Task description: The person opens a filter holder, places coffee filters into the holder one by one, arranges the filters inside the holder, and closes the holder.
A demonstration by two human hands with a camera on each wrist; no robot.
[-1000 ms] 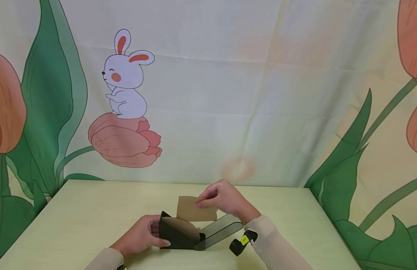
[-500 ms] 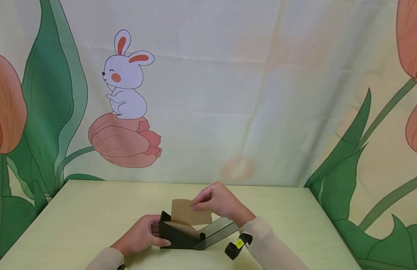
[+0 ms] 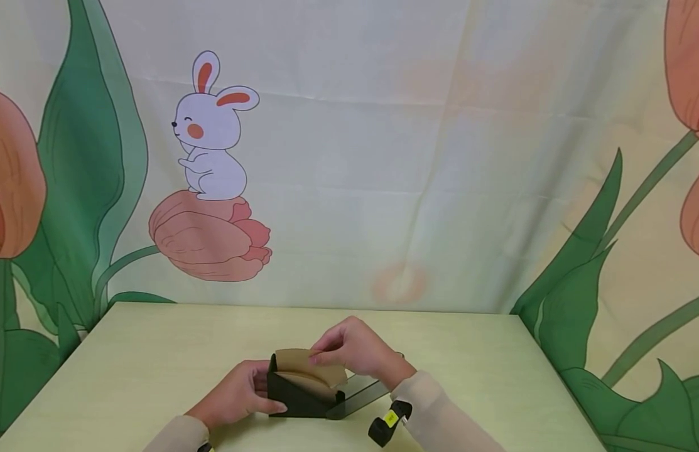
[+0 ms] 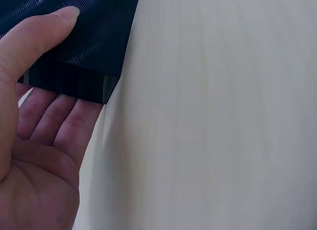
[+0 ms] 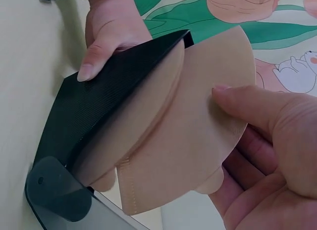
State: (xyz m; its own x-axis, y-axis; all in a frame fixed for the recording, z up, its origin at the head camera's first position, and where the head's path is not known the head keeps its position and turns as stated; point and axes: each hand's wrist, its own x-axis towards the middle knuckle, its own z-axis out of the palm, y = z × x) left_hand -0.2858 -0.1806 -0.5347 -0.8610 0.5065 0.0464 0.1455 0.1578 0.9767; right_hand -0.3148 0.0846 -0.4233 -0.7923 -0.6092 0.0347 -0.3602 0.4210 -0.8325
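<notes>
My left hand (image 3: 238,392) grips the left end of a black filter holder (image 3: 297,398), thumb on its ribbed front and fingers behind, as the left wrist view shows. Brown paper coffee filters (image 5: 136,118) stand inside the holder. Its smoky see-through lid (image 3: 362,397) hangs open toward the right. Between thumb and fingers, my right hand (image 3: 355,351) pinches a brown coffee filter (image 5: 171,133) with a crimped edge. That filter is held just behind the others, its left part overlapping the holder's opening. How deep it sits inside cannot be told.
The holder stands on a pale wooden table (image 3: 174,351). Behind the table hangs a cloth backdrop (image 3: 349,188) printed with a rabbit and tulips. A black strap device with a yellow label (image 3: 390,419) sits at my right wrist.
My right hand has moved down and to the left, bringing the pinched coffee filter from above the holder to its opening. The left hand and the holder have stayed in place.
</notes>
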